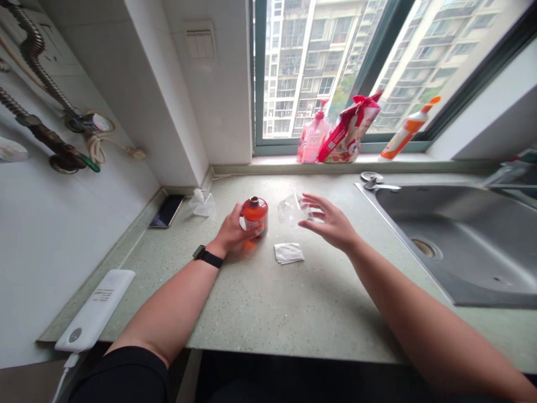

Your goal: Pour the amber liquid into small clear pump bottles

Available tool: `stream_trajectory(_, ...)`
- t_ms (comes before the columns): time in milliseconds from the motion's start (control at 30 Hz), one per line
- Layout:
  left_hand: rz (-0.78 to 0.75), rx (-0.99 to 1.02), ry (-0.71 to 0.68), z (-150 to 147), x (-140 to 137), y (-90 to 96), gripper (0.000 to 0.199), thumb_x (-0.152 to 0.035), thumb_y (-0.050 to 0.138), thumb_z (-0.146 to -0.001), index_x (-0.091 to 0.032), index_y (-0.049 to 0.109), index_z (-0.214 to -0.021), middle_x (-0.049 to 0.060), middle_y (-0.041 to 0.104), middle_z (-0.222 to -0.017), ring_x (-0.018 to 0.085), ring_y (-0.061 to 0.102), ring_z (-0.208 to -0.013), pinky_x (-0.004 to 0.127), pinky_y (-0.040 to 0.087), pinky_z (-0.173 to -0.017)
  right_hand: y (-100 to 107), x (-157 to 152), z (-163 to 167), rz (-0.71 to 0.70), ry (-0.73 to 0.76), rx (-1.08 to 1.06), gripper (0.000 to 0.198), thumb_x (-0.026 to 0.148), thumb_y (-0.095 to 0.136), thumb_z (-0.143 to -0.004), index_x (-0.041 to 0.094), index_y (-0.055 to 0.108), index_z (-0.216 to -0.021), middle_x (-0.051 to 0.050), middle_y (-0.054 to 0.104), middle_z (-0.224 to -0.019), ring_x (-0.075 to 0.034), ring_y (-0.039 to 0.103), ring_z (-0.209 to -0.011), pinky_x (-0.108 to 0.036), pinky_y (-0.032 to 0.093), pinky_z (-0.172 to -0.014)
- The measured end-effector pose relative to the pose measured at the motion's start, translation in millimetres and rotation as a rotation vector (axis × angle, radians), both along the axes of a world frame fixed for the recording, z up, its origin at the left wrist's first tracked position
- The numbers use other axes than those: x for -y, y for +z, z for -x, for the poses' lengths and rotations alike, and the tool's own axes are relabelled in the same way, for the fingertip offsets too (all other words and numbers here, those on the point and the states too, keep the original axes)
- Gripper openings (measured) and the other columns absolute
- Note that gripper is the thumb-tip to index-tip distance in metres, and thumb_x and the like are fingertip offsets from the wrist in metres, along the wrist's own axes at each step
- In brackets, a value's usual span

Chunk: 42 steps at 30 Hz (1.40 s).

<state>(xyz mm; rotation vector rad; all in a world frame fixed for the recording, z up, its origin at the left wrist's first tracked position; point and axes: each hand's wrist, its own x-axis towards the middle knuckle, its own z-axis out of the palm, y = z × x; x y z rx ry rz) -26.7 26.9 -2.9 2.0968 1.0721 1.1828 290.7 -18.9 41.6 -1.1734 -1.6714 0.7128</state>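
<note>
My left hand is wrapped round a translucent orange-red bottle standing upright on the counter. The bottle's narrow dark neck has no cap on it, and part of a pale label shows. My right hand is open beside a piece of clear, crinkled plastic, its fingers and thumb spread at the plastic's right edge. Whether the fingertips touch it I cannot tell. Between the hands, nearer to me, lies a folded white tissue. Behind my left hand is a small whitish, see-through plastic item.
A phone lies by the left wall, and a white power bank with a cable is at the counter's front left. The steel sink is on the right. A pink pump bottle, a red bag and an orange-white bottle line the sill.
</note>
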Motion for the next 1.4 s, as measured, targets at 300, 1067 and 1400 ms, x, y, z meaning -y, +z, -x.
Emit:
stream_trajectory(300,0.017,0.261,0.223,2,-17,-9.4,0.062,-0.047,0.093,-0.075,-0.024,0.056,-0.119,0.006,0.073,-0.113,0.024,0.073,-0.101,0.041,0.059,-0.094,-47,2,-4,0.195,-0.057,-0.166,0.085,0.067,0.088,-0.077,0.032,0.062,-0.150,-0.015,0.071,-0.139,-0.037,0.065,-0.133,-0.064,0.056,-0.114)
stream_trajectory(1067,-0.481,-0.125,0.185,-14,38,25.0,0.060,-0.063,0.076,-0.094,-0.025,0.053,-0.134,0.011,0.067,-0.126,0.023,0.067,-0.095,0.043,0.061,-0.089,-49,9,10,0.227,0.194,-0.408,0.084,0.056,0.086,-0.085,0.033,0.051,-0.159,-0.014,0.063,-0.156,-0.033,0.062,-0.143,-0.058,0.049,-0.123)
stream_trajectory(1400,-0.173,-0.161,0.032,-43,69,32.4,0.080,-0.074,0.081,-0.085,-0.021,0.055,-0.140,0.005,0.072,-0.105,0.013,0.058,-0.065,0.031,0.057,-0.068,-42,28,29,0.146,0.317,-0.303,0.097,0.066,0.085,-0.084,0.035,0.042,-0.166,-0.014,0.058,-0.160,-0.034,0.055,-0.151,-0.058,0.045,-0.128)
